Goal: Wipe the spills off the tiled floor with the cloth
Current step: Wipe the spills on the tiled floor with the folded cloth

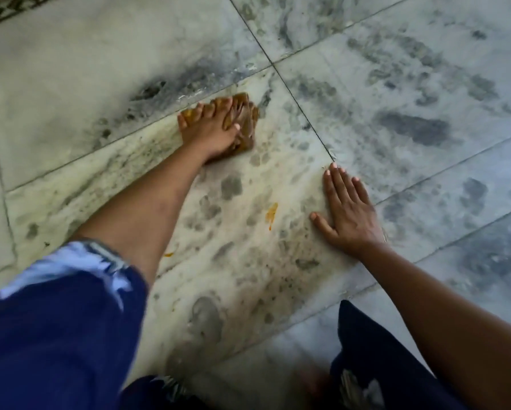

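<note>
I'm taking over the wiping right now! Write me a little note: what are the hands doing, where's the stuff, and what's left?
Left hand: fingers spread, pressing down on the brown cloth at the far end of the smeared tile.
Right hand: flat on the tiled floor, holding nothing.
Done: the tile around the cloth shows only faint yellowish streaks.
Left: an orange smear between the two hands and a small orange spot beside the left forearm. Pull the cloth back over both.

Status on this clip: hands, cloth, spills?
Left hand flat, pressing cloth to floor. Right hand flat on floor. Orange smear unwiped between the hands. Nothing blocks it.
</note>
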Demonstrator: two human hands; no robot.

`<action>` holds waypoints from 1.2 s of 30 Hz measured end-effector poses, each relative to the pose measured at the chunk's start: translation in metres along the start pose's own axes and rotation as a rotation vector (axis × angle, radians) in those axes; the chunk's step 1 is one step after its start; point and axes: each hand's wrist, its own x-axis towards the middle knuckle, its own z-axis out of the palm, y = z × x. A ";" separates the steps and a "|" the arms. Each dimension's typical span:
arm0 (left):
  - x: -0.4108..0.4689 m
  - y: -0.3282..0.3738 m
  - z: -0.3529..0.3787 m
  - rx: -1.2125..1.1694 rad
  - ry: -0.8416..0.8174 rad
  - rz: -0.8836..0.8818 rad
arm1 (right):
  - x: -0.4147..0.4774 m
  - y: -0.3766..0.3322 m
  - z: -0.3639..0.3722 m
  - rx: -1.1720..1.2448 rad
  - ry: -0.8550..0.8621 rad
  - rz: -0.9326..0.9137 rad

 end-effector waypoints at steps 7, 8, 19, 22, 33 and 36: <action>-0.080 0.066 0.060 0.035 0.142 0.260 | 0.000 0.000 0.001 0.020 0.018 -0.008; -0.106 0.059 0.069 0.043 0.178 0.333 | -0.001 0.000 0.001 0.029 0.026 -0.010; -0.068 0.022 0.039 -0.097 0.099 -0.098 | -0.007 0.007 0.001 0.092 0.035 -0.049; -0.107 0.068 0.066 -0.080 0.115 -0.014 | -0.019 0.025 -0.001 0.064 -0.019 -0.062; -0.130 0.022 0.078 -0.023 0.173 -0.101 | -0.021 0.025 0.004 0.020 0.056 0.029; -0.068 0.074 0.054 -0.132 0.151 -0.175 | -0.021 0.024 0.003 0.024 0.046 0.038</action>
